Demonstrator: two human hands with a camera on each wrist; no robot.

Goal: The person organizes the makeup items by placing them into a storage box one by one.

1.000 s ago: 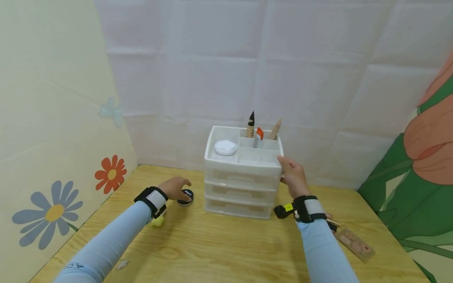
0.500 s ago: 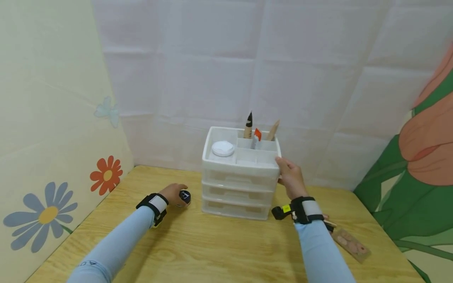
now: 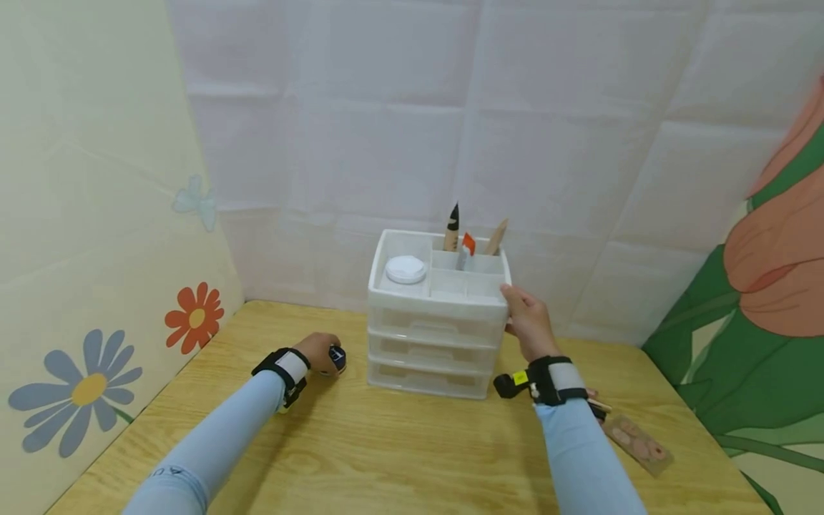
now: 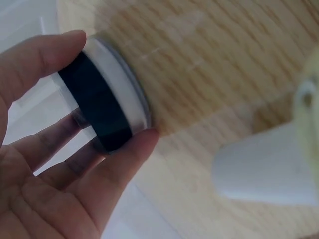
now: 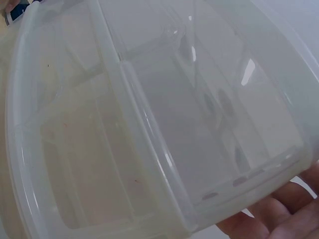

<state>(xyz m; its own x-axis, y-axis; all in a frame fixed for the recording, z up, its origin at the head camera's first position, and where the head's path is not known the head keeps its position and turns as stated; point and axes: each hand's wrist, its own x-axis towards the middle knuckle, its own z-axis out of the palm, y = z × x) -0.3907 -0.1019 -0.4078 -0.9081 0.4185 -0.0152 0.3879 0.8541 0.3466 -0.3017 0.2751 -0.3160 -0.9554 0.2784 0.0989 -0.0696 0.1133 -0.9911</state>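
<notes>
Wood-grain tabletop (image 3: 386, 450) below; left hand (image 3: 317, 352) pinches 1 round container (image 4: 97, 102), right hand (image 3: 531, 323) grips 3-drawer organizer (image 3: 434, 347).

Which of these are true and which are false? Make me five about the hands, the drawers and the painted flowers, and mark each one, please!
1. The left hand holds a small round container. True.
2. The right hand is holding the container too. False: it grips the edge of the white drawer box.
3. A round white thing sits in the top of the white drawer box. True.
4. All the drawers are pulled wide open. False: they are pushed in.
5. In the head view, the red flower is higher up than the blue-gray flower. True.
</notes>
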